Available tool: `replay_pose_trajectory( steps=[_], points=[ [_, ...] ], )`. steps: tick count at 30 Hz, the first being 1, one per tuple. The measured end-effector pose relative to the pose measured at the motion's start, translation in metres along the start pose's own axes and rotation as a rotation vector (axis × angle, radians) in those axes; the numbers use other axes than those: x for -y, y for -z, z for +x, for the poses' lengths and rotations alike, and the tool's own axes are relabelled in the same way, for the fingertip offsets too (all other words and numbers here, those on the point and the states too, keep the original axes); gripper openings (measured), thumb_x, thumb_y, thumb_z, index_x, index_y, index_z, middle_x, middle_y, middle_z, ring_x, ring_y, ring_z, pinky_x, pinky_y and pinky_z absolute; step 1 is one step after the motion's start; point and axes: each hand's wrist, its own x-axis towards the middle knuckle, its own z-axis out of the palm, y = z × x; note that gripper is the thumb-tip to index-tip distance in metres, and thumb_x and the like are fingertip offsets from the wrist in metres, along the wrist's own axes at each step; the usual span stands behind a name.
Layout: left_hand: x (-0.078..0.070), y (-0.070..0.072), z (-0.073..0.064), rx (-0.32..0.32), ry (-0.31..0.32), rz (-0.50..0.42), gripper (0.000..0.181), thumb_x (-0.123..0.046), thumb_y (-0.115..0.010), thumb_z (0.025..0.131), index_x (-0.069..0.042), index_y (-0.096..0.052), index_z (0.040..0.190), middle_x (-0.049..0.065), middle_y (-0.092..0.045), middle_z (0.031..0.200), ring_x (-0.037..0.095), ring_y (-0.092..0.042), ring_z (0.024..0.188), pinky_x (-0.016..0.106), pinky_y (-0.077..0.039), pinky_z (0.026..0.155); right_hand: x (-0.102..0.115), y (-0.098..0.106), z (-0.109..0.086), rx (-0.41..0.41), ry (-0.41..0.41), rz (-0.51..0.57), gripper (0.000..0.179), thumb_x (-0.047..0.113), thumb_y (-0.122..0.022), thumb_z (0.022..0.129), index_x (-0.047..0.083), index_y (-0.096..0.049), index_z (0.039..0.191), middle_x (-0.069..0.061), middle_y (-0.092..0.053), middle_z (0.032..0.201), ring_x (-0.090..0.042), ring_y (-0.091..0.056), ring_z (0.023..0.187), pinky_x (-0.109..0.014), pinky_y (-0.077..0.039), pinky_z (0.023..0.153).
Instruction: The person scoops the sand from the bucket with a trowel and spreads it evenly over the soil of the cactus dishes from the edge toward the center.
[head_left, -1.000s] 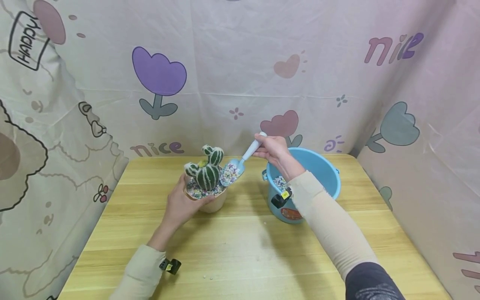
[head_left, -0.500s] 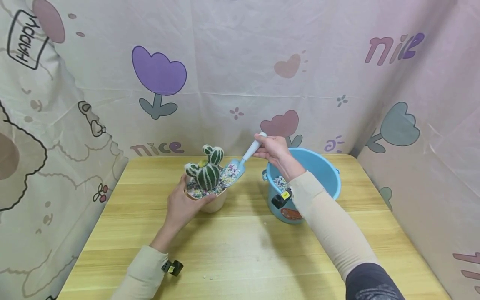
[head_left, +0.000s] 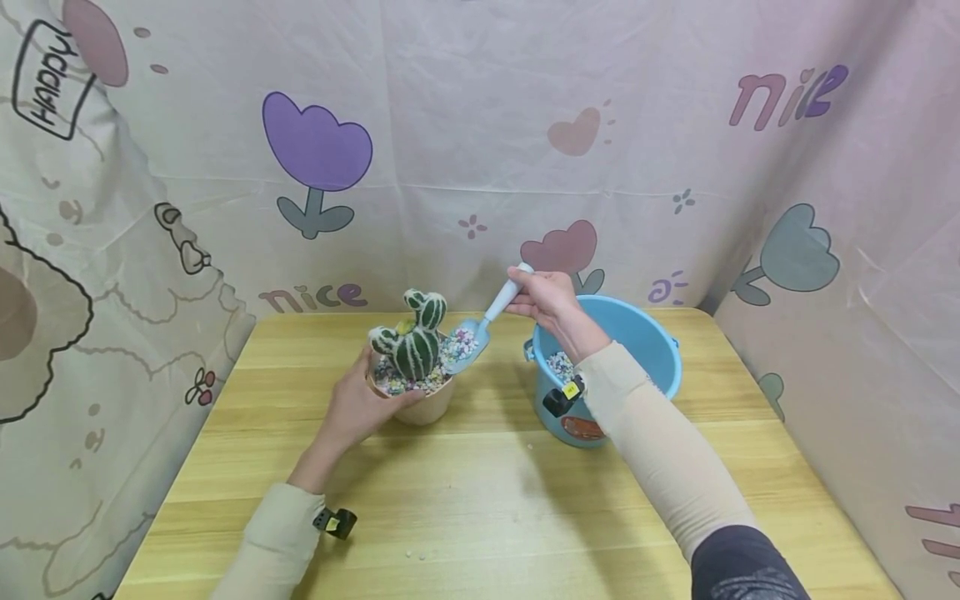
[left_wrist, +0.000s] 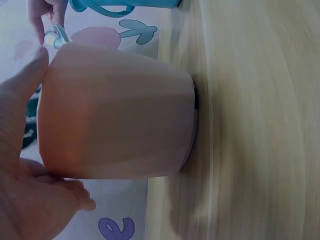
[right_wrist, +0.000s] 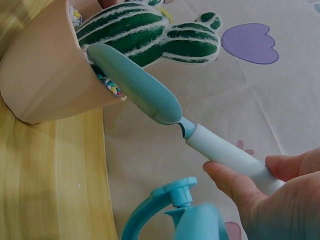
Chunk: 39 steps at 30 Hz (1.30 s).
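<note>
A striped green cactus [head_left: 415, 354] with white fuzz stands in a peach flower pot [head_left: 426, 409], bedded in multicoloured pebbles. My left hand [head_left: 362, 402] grips the pot from the left, thumb along the front rim; the left wrist view shows the pot's side [left_wrist: 120, 115] between thumb and fingers. My right hand [head_left: 551, 298] pinches the white handle [right_wrist: 230, 155] of a small blue shovel [head_left: 468, 343]. Its blade [right_wrist: 135, 82] tilts down over the pot's right rim, tip beside the cactus, with some pebbles on it.
Right of the pot stands a blue bucket [head_left: 607, 421] with more pebbles inside, partly behind my right forearm. A few loose bits lie on the wooden table [head_left: 465, 517]. A printed cloth [head_left: 450, 125] hangs behind the table and at both sides.
Pebbles have slid off the shovel into the pot, so the blade carries fewer. The right hand stays nearly in place; the left wrist shifts slightly.
</note>
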Motion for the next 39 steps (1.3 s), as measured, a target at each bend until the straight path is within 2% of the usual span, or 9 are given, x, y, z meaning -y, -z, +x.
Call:
replay_pose_trajectory(
  steps=[6,8,14,19,24,29,32,35,39],
  points=[
    [0.0,0.001,-0.002,0.014,0.039,0.022,0.132,-0.063,-0.09,0.074,-0.007,-0.018,0.169,0.03,-0.043,0.162,0.051,-0.045,0.147,0.067,-0.039,0.12,0.0,0.001,0.0,0.001,0.002,-0.002,0.042,0.017,-0.069,0.104,-0.01,-0.062,0.136,-0.011,-0.074,0.082,-0.033,-0.079,0.104,-0.045,-0.065,0.092],
    [-0.001,-0.001,-0.003,-0.008,0.044,0.021,0.132,-0.065,-0.09,0.072,-0.007,-0.02,0.168,0.029,-0.043,0.162,0.051,-0.045,0.147,0.067,-0.039,0.12,0.0,0.0,0.0,0.007,0.003,0.005,0.043,0.017,-0.069,0.103,-0.01,-0.062,0.136,-0.012,-0.075,0.082,-0.035,-0.078,0.106,-0.045,-0.065,0.091],
    [-0.006,-0.013,-0.005,-0.125,-0.006,-0.006,0.11,-0.066,-0.093,0.067,-0.015,-0.047,0.154,0.019,-0.066,0.141,0.042,-0.063,0.131,0.062,-0.053,0.109,0.0,0.0,0.0,0.021,0.015,0.009,0.043,0.016,-0.07,0.103,-0.01,-0.063,0.136,-0.017,-0.078,0.092,-0.042,-0.071,0.116,-0.045,-0.066,0.089],
    [-0.011,-0.02,-0.008,-0.176,-0.022,-0.016,0.107,-0.059,-0.096,0.067,-0.016,-0.048,0.152,0.018,-0.069,0.137,0.04,-0.065,0.127,0.061,-0.054,0.106,0.001,0.0,-0.001,0.021,0.026,0.008,0.041,0.016,-0.071,0.102,-0.009,-0.065,0.134,-0.02,-0.079,0.094,-0.034,-0.08,0.097,-0.045,-0.066,0.089],
    [-0.009,-0.015,-0.006,-0.128,-0.026,0.0,0.114,-0.059,-0.096,0.067,-0.02,-0.04,0.158,0.019,-0.064,0.144,0.043,-0.061,0.133,0.065,-0.05,0.11,0.002,-0.001,-0.002,0.032,0.029,0.008,0.041,0.016,-0.072,0.101,-0.009,-0.065,0.134,-0.013,-0.078,0.083,-0.022,-0.08,0.076,-0.044,-0.066,0.087],
    [-0.004,-0.008,-0.004,-0.048,-0.007,-0.002,0.127,-0.063,-0.094,0.068,-0.024,-0.025,0.167,0.022,-0.055,0.155,0.046,-0.053,0.141,0.069,-0.044,0.116,0.003,-0.003,-0.003,0.044,0.039,-0.001,0.041,0.016,-0.073,0.101,-0.008,-0.066,0.133,-0.013,-0.078,0.083,-0.022,-0.08,0.073,-0.043,-0.067,0.084],
    [-0.002,-0.007,-0.004,-0.025,0.02,-0.002,0.135,-0.064,-0.093,0.069,-0.019,-0.015,0.17,0.026,-0.048,0.16,0.048,-0.048,0.145,0.068,-0.04,0.119,0.004,-0.005,-0.004,0.051,0.037,0.006,0.043,0.016,-0.074,0.1,-0.009,-0.065,0.135,-0.015,-0.079,0.086,-0.023,-0.08,0.074,-0.043,-0.067,0.083],
    [-0.002,-0.008,-0.005,-0.033,0.036,0.011,0.138,-0.065,-0.092,0.07,-0.014,-0.013,0.171,0.028,-0.045,0.161,0.049,-0.047,0.146,0.067,-0.039,0.12,0.004,-0.005,-0.004,0.051,0.036,0.006,0.045,0.016,-0.074,0.1,-0.009,-0.064,0.136,-0.013,-0.079,0.083,-0.022,-0.08,0.073,-0.042,-0.067,0.082],
    [-0.004,-0.011,-0.006,-0.08,0.025,0.008,0.13,-0.066,-0.092,0.068,-0.016,-0.025,0.168,0.025,-0.054,0.155,0.047,-0.054,0.14,0.066,-0.045,0.116,0.004,-0.004,-0.005,0.045,0.038,0.003,0.046,0.016,-0.074,0.1,-0.009,-0.063,0.137,-0.01,-0.077,0.078,-0.021,-0.079,0.071,-0.04,-0.068,0.08]
  ],
)
